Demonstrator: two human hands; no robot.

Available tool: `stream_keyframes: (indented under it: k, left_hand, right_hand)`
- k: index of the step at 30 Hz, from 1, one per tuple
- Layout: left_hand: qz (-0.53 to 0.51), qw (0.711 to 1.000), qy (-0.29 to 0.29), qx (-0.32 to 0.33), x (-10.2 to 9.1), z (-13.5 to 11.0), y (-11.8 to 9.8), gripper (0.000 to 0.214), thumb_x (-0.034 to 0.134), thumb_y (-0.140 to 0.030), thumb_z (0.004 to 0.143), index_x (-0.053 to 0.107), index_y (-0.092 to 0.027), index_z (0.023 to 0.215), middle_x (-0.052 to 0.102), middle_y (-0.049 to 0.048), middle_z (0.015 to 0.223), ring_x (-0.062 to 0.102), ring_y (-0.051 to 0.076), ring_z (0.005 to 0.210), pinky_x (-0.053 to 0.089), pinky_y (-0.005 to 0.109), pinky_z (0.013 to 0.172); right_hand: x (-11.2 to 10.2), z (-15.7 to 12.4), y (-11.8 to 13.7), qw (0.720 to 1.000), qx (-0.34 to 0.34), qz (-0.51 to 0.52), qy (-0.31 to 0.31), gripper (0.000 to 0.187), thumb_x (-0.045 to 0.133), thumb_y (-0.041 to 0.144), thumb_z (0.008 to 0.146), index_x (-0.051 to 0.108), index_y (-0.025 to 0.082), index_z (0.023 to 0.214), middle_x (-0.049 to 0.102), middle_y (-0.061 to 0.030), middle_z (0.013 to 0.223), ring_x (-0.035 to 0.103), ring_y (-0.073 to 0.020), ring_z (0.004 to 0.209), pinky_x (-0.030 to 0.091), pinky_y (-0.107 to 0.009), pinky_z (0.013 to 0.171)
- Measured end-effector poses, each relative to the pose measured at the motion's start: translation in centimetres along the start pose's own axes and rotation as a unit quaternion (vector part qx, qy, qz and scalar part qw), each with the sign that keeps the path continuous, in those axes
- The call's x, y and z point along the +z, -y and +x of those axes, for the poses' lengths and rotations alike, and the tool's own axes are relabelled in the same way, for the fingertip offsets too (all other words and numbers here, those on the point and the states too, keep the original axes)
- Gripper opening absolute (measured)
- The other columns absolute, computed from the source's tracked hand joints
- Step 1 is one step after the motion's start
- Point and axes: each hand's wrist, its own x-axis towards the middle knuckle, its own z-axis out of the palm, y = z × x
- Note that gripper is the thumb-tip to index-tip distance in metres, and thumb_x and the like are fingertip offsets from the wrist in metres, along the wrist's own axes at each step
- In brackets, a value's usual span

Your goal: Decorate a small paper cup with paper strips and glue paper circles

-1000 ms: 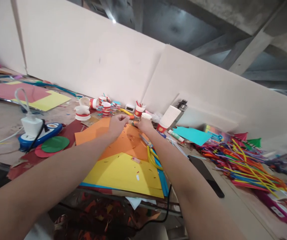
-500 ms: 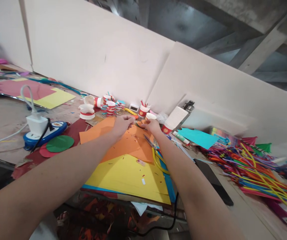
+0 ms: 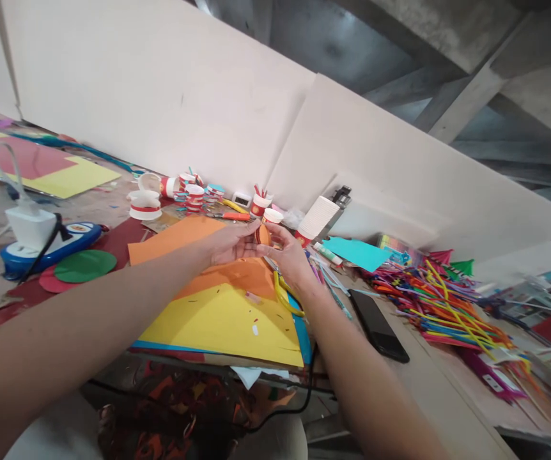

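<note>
Between my two hands is a small rounded orange paper piece [image 3: 263, 236] with dark edges or stripes. My left hand [image 3: 232, 244] has its thumb and fingers at the piece's left side. My right hand [image 3: 287, 255] pinches it from the right, thumb and fingers closing on it. Below them lie orange paper sheets [image 3: 174, 236] on top of a yellow sheet [image 3: 227, 326]. Yellow-handled scissors [image 3: 282, 297] rest beneath my right wrist, their blades partly hidden by that hand. Right behind the hands stands a paper cup [image 3: 272, 216].
A stack of paper cups [image 3: 318, 218] leans at the back. Cut cups [image 3: 145, 206] and an orange cutter [image 3: 232, 216] lie left of it. A power strip [image 3: 81, 231] sits left, near a green disc [image 3: 86, 266]. A phone [image 3: 378, 326] and pipe cleaners [image 3: 443, 306] lie right.
My hands have come together around the orange piece, which now shows more plainly. My left hand has turned its palm side toward me. The whole view has shifted to the right.
</note>
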Motion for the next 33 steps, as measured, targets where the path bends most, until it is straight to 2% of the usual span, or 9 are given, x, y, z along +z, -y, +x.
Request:
stream_keyframes:
  k: [6,11,15,22,25,29,31,33]
  left_hand:
    - [0.04,0.998,0.045,-0.026,-0.2,-0.2,0.1,0.048,0.058,-0.059,0.086,0.073,-0.014,0.092,0.075,0.0155,0.094,0.071,0.021,0.079,0.056,0.031,0.072]
    - [0.07,0.997,0.015,-0.029,0.3,-0.5,0.2,0.049,0.054,-0.06,0.089,0.073,-0.015,0.093,0.075,0.0153,0.098,0.071,0.02,0.079,0.055,0.027,0.07]
    - [0.075,0.997,-0.003,-0.016,0.5,-0.5,0.4,0.046,0.056,-0.057,0.089,0.072,-0.015,0.091,0.074,0.0143,0.097,0.071,0.019,0.08,0.055,0.028,0.072]
    - [0.018,0.999,0.014,-0.032,0.4,-0.5,0.5,0.023,0.056,-0.031,0.094,0.072,-0.014,0.091,0.074,0.011,0.09,0.066,0.013,0.069,0.055,0.025,0.068]
    - [0.017,0.999,0.023,-0.03,0.3,-0.5,0.5,0.019,0.059,-0.028,0.092,0.071,-0.013,0.094,0.074,0.0111,0.092,0.067,0.013,0.07,0.054,0.024,0.067]
    - [0.006,0.999,0.031,-0.03,0.0,-0.4,0.4,0.018,0.062,-0.026,0.088,0.071,-0.012,0.096,0.074,0.0114,0.089,0.071,0.018,0.075,0.055,0.025,0.065]
    - [-0.003,1.0,0.019,-0.023,-0.3,-0.2,0.5,0.018,0.062,-0.026,0.088,0.071,-0.011,0.095,0.074,0.0114,0.087,0.071,0.019,0.074,0.056,0.026,0.062]
    - [-0.008,1.0,-0.008,-0.01,-0.7,0.1,0.5,0.019,0.062,-0.027,0.089,0.07,-0.011,0.094,0.074,0.0121,0.088,0.071,0.019,0.073,0.056,0.025,0.06]
  right_hand:
    - [-1.8,-0.8,0.9,0.985,0.007,0.17,0.026,0.044,0.079,0.043,0.067,0.067,0.027,0.106,0.068,-0.0007,0.114,0.063,-0.0158,0.099,0.05,-0.029,0.086]
    - [-2.8,-0.7,0.9,0.966,0.045,0.249,0.045,0.047,0.083,0.048,0.061,0.068,0.027,0.101,0.07,-0.0003,0.108,0.063,-0.0127,0.082,0.052,-0.027,0.078]
    - [-2.5,-0.7,0.1,0.976,0.043,0.2,0.077,0.052,0.082,0.043,0.063,0.066,0.027,0.109,0.069,-0.0011,0.111,0.065,-0.0151,0.088,0.052,-0.03,0.081]
    - [-1.6,-0.7,-0.8,0.997,0.022,0.059,0.04,0.057,0.084,0.031,0.059,0.066,0.026,0.114,0.07,-0.0019,0.104,0.063,-0.0188,0.093,0.051,-0.034,0.084]
    - [-1.5,-0.8,-0.9,0.994,0.017,0.094,0.052,0.053,0.083,0.034,0.062,0.067,0.027,0.112,0.07,-0.0017,0.106,0.063,-0.0186,0.095,0.051,-0.033,0.083]
    - [-1.5,-0.8,-0.5,0.982,0.044,0.177,0.057,0.05,0.083,0.043,0.063,0.068,0.027,0.108,0.071,-0.0019,0.105,0.063,-0.0164,0.086,0.049,-0.03,0.076]
    - [-1.6,-0.8,-0.5,0.981,0.06,0.18,0.047,0.049,0.08,0.047,0.065,0.067,0.027,0.108,0.07,-0.0021,0.109,0.062,-0.0149,0.085,0.048,-0.029,0.074]
    - [-1.7,-0.7,-0.8,0.987,0.069,0.139,0.025,0.048,0.077,0.049,0.067,0.067,0.025,0.108,0.069,-0.0031,0.112,0.062,-0.0146,0.086,0.047,-0.029,0.074]
